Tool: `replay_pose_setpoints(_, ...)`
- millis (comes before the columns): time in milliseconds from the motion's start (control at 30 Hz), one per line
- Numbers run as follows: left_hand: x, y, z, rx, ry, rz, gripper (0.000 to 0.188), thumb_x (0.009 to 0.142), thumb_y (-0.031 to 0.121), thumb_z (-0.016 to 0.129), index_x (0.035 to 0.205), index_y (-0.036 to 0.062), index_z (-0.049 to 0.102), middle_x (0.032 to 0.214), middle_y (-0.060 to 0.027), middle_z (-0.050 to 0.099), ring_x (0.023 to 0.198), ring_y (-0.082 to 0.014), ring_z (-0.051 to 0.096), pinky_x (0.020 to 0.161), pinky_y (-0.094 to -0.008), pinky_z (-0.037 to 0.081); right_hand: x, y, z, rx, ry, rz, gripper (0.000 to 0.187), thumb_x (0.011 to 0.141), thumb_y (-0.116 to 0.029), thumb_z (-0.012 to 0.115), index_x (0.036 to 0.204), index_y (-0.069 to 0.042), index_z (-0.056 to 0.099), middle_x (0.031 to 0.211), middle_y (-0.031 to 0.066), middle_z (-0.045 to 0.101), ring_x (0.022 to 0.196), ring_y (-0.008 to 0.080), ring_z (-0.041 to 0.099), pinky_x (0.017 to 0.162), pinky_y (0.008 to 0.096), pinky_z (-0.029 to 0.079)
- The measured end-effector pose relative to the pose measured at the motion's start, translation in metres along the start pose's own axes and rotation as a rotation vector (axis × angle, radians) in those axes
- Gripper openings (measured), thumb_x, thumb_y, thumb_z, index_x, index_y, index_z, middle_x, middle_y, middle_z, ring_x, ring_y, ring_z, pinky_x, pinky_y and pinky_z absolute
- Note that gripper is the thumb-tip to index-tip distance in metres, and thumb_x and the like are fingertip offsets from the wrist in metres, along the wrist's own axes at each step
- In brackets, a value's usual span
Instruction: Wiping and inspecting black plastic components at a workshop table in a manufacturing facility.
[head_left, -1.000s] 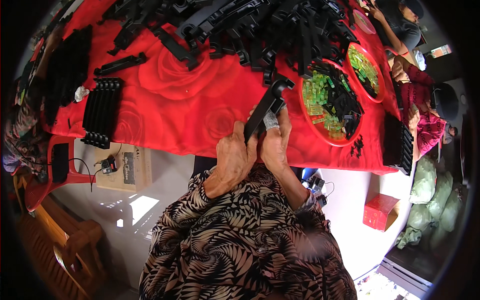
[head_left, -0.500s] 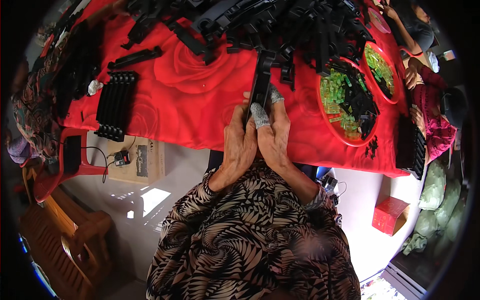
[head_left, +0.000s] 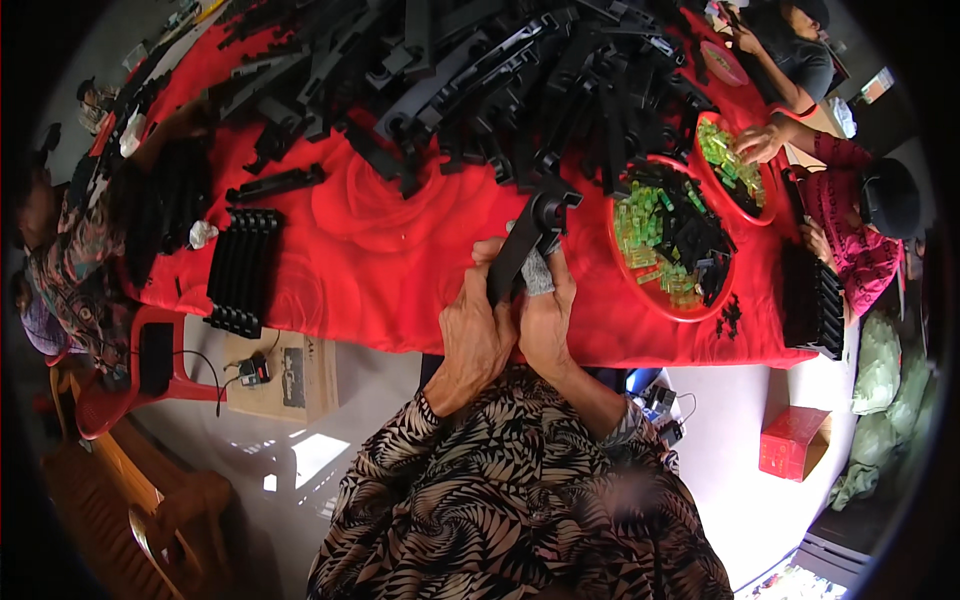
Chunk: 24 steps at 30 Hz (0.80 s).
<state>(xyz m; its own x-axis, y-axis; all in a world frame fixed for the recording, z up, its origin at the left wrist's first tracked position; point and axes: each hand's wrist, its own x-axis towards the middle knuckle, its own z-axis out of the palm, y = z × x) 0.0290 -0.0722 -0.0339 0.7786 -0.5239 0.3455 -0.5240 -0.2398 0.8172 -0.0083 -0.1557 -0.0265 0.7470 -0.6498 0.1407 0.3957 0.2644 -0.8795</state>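
Note:
Both my hands are in the middle, at the near edge of the table, around a long black plastic part (head_left: 517, 250) that has a rounded end with a hole. My left hand (head_left: 472, 325) grips it from the left, fingers wrapped behind. On its other side my right hand (head_left: 546, 318) holds it too, with grey fabric covers on some of its fingers; those fingertips are partly hidden behind the part. Right of my hands sits a red basket (head_left: 668, 312) with yellow-green transparent pieces (head_left: 640, 235) and small black pieces (head_left: 692, 230).
A big heap of black parts (head_left: 470, 80) covers the table's far side. Neatly stacked black parts (head_left: 243, 270) lie at left on the red cloth (head_left: 370, 290). At right, a co-worker's hand (head_left: 762, 142) reaches into a second basket (head_left: 768, 212). Another person sits at left.
The black part has been turned, and its far end now leans right with the rounded hole showing. The co-worker's hand at right has come into the second basket. The whole view has shifted slightly.

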Motion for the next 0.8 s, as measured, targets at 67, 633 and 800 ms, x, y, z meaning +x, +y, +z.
replay_pose_setpoints(67, 0.004, -0.001, 0.0, -0.031, -0.008, -0.04, 0.026, 0.09, 0.003, 0.058, 0.113, -0.0005, 0.046, 0.086, -0.0275, 0.063, 0.073, -0.0462, 0.065, 0.058, -0.0515, 0.049, 0.004, -0.001, -0.001, 0.035, -0.053, -0.006, 0.032, 0.102, -0.009, 0.038, 0.128, 0.005, 0.049, 0.116, 0.0217, 0.065, 0.103, 0.0281, 0.066, 0.094, 0.0395, 0.053)
replay_pose_setpoints(633, 0.01, -0.018, 0.01, -0.183, 0.009, -0.148, 0.027, 0.095, 0.012, 0.06, 0.115, 0.0016, 0.047, 0.08, -0.0241, 0.065, 0.071, -0.0443, 0.066, 0.057, -0.0501, 0.049, 0.015, 0.017, -0.004, 0.008, -0.027, 0.004, 0.024, 0.095, -0.004, 0.042, 0.114, 0.003, 0.055, 0.098, 0.0121, 0.071, 0.087, 0.0164, 0.066, 0.08, 0.0274, 0.051)
replay_pose_setpoints(800, 0.008, -0.025, 0.02, -0.1, 0.062, -0.129, 0.039, 0.092, 0.012, 0.063, 0.124, -0.002, 0.045, 0.074, -0.0257, 0.064, 0.066, -0.0441, 0.066, 0.054, -0.0507, 0.05, 0.019, 0.019, -0.002, 0.014, 0.014, 0.012, 0.025, 0.091, -0.003, 0.042, 0.109, 0.003, 0.058, 0.092, 0.0098, 0.071, 0.083, 0.0152, 0.064, 0.078, 0.0265, 0.05)
